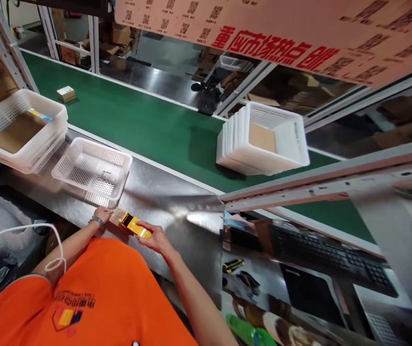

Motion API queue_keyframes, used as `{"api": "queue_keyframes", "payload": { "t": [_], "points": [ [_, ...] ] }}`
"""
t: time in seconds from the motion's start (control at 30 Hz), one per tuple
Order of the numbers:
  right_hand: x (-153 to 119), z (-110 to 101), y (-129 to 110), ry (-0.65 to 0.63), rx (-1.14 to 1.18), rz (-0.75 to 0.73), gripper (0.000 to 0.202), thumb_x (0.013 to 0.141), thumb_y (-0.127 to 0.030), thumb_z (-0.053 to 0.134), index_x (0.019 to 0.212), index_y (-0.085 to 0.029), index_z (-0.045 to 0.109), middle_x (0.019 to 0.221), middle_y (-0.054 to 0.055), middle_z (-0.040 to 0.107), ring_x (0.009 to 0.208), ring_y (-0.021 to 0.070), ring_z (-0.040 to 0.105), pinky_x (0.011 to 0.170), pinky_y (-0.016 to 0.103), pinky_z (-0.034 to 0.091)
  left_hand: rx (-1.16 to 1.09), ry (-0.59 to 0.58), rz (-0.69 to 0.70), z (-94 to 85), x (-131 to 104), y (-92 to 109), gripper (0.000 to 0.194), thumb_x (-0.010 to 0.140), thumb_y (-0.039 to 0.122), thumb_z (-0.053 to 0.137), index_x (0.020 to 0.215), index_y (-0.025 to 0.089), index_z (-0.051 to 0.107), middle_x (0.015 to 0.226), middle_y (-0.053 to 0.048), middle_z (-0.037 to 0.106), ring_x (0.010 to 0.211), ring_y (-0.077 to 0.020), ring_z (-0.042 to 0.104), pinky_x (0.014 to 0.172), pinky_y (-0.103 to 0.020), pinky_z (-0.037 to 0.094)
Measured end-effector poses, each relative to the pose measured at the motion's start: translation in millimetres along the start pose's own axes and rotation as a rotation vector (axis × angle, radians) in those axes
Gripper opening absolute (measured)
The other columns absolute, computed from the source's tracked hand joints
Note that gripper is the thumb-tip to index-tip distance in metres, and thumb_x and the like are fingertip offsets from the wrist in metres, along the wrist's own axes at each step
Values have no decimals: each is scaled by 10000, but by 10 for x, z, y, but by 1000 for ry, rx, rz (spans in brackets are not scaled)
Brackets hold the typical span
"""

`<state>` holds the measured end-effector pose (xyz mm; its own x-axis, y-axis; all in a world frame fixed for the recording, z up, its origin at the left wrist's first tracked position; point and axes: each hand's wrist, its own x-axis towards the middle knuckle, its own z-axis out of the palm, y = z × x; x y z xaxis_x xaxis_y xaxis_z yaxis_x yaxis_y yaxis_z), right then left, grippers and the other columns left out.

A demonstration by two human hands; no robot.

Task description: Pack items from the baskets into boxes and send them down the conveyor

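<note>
My left hand [102,215], with a metal-banded watch on its wrist, is closed at the left end of a small brown cardboard box [117,216] in front of the orange shirt. My right hand [156,237] grips a yellow handheld tool [137,228] with a dark window near its far end. That end touches or overlaps the box's right side; its exact kind is unclear. Just beyond my left hand, a white perforated basket [124,166] rests on the metal table [170,211].
Stacked white baskets [56,126] stand at left, the top one holding cardboard. Across the green conveyor [148,127] are a small box [66,94] and more nested baskets [292,144]. A metal post [317,178], keyboard [335,254] and green bottle [249,331] lie to the right.
</note>
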<state>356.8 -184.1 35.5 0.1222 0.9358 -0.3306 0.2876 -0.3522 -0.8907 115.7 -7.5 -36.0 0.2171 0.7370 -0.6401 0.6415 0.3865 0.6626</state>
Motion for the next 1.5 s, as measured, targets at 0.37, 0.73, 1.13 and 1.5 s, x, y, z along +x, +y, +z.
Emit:
{"api": "queue_keyframes", "payload": {
  "t": [0.37,0.73,1.13,1.5],
  "points": [
    [45,155,422,58,93,-57,560,702,-401,822,1233,-224,838,1191,95,867,988,301,838,930,432,692,379,154,137,-22,-115,5,366,1117,288,511,1234,133,821,1217,-180,821,1175,-268,749,1007,-321,536],
    [-247,-171,183,18,-55,-84,569,719,-407,787,1251,-222,866,1142,70,879,929,287,817,898,399,650,680,43,312,67,-350,204,465,1152,407,474,1023,138,831,1076,-227,794,1265,-374,677,1196,-451,433],
    [33,-263,-106,-108,-615,93,395,720,-284,820,1102,-308,916,823,22,826,755,225,717,677,283,458,759,44,297,50,-345,280,615,1164,467,401,906,90,813,1170,-290,781,1352,-409,635,1176,-465,462],
    [-48,-404,245,333,-917,267,1010,826,-425,897,1703,-145,480,1553,346,640,1436,503,632,1151,629,502,412,42,233,12,-226,211,456,1142,368,433,1063,109,800,1287,-283,782,1282,-336,739,1107,-367,514]
  ]
}}
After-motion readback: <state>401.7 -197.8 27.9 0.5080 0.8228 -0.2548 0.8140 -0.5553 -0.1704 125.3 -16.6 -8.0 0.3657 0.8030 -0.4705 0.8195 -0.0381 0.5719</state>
